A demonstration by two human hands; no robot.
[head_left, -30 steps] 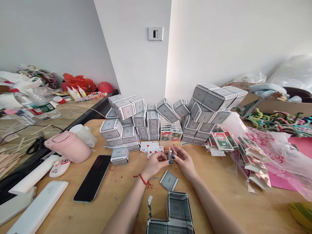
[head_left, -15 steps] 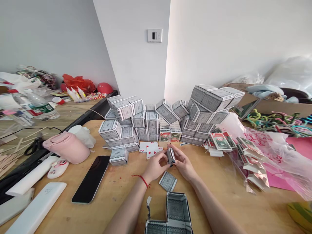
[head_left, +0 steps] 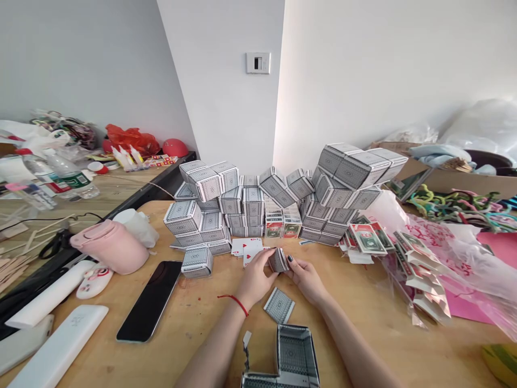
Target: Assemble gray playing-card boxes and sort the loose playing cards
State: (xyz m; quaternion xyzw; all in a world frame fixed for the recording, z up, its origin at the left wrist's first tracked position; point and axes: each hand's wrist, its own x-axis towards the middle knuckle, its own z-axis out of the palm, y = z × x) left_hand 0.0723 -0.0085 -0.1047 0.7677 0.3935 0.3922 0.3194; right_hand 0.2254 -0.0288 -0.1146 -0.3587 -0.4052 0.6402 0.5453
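Note:
Between both hands is a small stack of folded playing cards (head_left: 278, 261), patterned grey on the back. My left hand (head_left: 257, 276), with a red string bracelet (head_left: 234, 303) at the wrist, grips its left side. My right hand (head_left: 306, 277) pinches its right edge. Just beyond, face-up heart cards (head_left: 247, 249) lie on the table. A single folded card (head_left: 279, 305) rests pattern-up between my forearms. Nearest me stands an open-topped form built of folded cards (head_left: 295, 353). Several card blocks (head_left: 201, 226) are stacked at the back.
A black phone (head_left: 149, 302), a white power bank (head_left: 64, 345) and a pink cup (head_left: 111, 245) lie to the left. Card boxes (head_left: 367, 237), torn cartons (head_left: 424, 269) and a plastic bag (head_left: 440, 231) crowd the right. A leaning card structure (head_left: 347, 167) rises behind them.
The stack in my hands has turned from a narrow upright edge to show more of its patterned face. My right fingers have shifted to its right side. The view has tilted slightly.

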